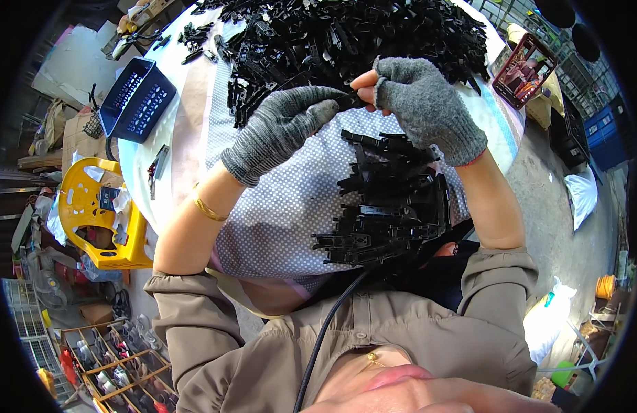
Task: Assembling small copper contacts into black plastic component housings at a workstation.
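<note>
Both my hands wear grey knit gloves and meet over the table, in front of a large heap of black plastic parts (346, 41). A small black plastic part (347, 101) is pinched between them. My left hand (284, 124) closes on its left end, thumb against fingers. On the other end, the bare fingertips of my right hand (425, 103) grip it. Closer to my body, a smaller pile of black parts (394, 199) lies in rough rows on the dotted cloth (277, 213). The part's exact shape is mostly hidden by my fingers.
A dark blue basket (143, 100) stands at the table's left edge, with a small hand tool (157, 168) nearer me. A propped phone (525, 71) is at the right edge. On the floor are a yellow chair (102, 213) at left and white sacks (581, 196) at right.
</note>
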{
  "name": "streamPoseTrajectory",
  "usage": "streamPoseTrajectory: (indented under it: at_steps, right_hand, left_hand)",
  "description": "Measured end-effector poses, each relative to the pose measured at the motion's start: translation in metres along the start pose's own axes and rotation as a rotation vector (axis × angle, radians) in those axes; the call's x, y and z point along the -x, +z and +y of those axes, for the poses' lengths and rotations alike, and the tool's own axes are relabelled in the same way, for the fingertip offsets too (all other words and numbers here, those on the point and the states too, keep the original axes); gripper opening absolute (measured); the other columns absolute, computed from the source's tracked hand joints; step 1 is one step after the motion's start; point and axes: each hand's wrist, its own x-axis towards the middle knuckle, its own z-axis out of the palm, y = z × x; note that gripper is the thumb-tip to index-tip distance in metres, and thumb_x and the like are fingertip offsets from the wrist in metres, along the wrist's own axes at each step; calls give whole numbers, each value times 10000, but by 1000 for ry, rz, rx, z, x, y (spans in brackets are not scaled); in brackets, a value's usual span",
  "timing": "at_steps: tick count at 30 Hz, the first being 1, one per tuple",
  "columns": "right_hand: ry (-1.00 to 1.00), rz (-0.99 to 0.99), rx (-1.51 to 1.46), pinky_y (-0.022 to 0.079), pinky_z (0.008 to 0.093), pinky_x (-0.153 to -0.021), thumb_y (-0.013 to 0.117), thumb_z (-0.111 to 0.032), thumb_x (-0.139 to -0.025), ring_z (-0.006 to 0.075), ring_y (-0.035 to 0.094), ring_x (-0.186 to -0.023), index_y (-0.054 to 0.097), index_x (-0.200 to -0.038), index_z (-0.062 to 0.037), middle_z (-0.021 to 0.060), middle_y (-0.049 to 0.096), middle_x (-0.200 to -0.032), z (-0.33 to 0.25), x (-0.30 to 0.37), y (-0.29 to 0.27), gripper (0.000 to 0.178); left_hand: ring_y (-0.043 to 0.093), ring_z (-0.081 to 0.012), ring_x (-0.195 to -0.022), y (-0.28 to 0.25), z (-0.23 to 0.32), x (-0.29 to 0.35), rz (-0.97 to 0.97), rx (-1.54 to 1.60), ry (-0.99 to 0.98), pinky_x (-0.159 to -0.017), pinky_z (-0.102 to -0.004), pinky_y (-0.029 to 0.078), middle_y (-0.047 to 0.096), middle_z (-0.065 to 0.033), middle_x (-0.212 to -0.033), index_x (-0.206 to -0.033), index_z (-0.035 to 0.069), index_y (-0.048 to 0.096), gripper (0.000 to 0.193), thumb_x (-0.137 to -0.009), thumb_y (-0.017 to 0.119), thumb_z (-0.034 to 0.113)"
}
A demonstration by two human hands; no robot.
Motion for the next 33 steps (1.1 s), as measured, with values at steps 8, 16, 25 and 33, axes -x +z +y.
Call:
streamPoseTrajectory:
  at_steps: [8, 16, 25, 33]
  right_hand:
    - [-22, -30, 40, 483, 237, -656, 512, -303, -876, 105, 563, -694, 637, -949, -42, 53, 621, -822, -8, 3, 3, 298]
    - [-33, -93, -205, 467, 297, -810, 359, -648, -816, 186, 595, -869, 607, -974, 19, 114, 624, -901, -12, 4, 31, 729]
    - [-120, 167, -145, 474, 296, -655, 476, -554, -824, 156, 581, -733, 620, -898, -3, 69, 610, -794, 7, -11, -27, 575]
    - [19, 168, 909, 463, 356, -631, 613, -250, -777, 245, 568, -668, 615, -770, -36, 100, 573, -678, 41, -24, -25, 214]
  left_hand:
    - [569, -117, -726, 8, -2, 1, 130, -220, 112, -667, -248, 483, 630, -65, -823, -997, 12, 600, 214, -861, 556, 172]
    - [587, -211, -666, 39, 4, -4, -32, -294, 303, -597, -314, 490, 605, -114, -759, -993, 16, 559, 190, -837, 554, 124]
    - [601, -312, -666, 42, 21, 14, -131, -546, 445, -616, -367, 486, 586, -144, -873, -1022, 85, 583, 319, -805, 593, 319]
    - [583, -286, -825, -53, -20, -9, 355, -1029, -25, -748, -370, 457, 615, -109, -854, -857, 65, 636, 228, -771, 627, 275]
